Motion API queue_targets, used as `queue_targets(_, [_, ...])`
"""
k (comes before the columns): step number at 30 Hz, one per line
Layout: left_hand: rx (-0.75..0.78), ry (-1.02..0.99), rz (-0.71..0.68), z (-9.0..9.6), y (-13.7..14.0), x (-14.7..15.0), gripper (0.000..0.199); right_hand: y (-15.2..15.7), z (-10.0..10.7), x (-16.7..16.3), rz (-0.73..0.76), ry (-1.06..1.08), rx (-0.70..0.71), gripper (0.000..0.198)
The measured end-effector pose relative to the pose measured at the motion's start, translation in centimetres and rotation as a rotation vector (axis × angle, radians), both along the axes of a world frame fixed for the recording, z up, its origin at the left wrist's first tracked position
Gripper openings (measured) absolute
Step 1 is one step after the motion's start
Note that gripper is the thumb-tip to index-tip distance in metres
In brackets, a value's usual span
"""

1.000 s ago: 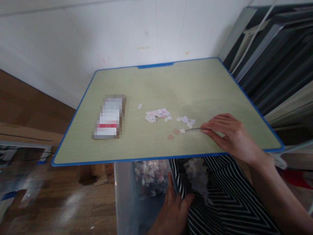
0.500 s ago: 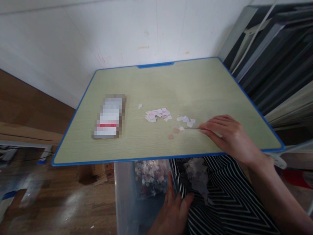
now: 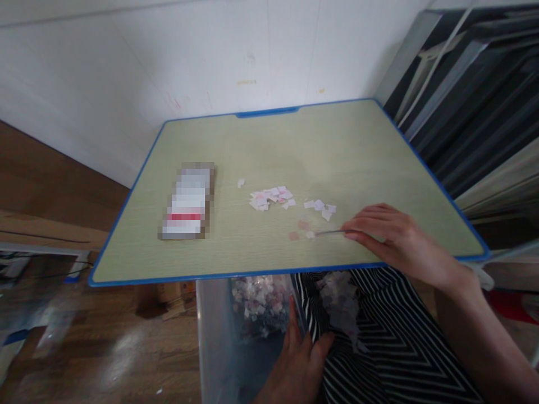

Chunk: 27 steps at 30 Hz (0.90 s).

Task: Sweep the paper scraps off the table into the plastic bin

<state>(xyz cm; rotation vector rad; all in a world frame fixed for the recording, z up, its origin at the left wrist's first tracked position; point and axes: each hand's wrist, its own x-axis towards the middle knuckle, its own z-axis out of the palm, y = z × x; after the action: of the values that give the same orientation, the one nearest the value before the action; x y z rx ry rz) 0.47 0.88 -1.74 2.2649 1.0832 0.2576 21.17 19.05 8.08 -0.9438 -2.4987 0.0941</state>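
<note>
"Paper scrap [image 3: 310, 234] is showing at the tip of your thin tool [image 3: 330, 232], over the near half of the table [image 3: 357, 146]; whether the tip is gripping it, I cannot tell. Your right hand [image 3: 387, 241] is pinching the tool's other end, presumably because so small a piece is asking for a fine point."

"And your left hand [image 3: 295, 360]?"

"It is resting below the table's near edge, against the box [image 3: 217, 331] and the striped cloth [image 3: 400, 331], perhaps steadying them; its grip is not showing clearly, so I cannot tell."

"Why are your pale pieces [image 3: 272, 197] lying mid-table?"

"Probably for easy reach, while the blurred slab [image 3: 187, 202] is lying toward the table's left side, seemingly leaving your right hand room."
</note>
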Motion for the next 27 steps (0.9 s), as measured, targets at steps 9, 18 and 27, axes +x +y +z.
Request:
queue_targets(9, [0.041, -0.028, 0.111, -1.3, -0.8, 0.5, 0.066, -0.1, 0.1, 0.2, -0.084, -0.009, 0.057, 0.017])
queue_targets(18, [-0.014, 0.004, -0.004, 0.6, 0.1, -0.2, 0.060, -0.3, 0.0, -0.2, -0.105, -0.045, 0.057, 0.017])
queue_targets(27, [-0.011, -0.002, 0.009, -0.1, -0.2, 0.1, 0.059, -0.3, 0.0, -0.6, -0.178, -0.022, 0.012, 0.017])
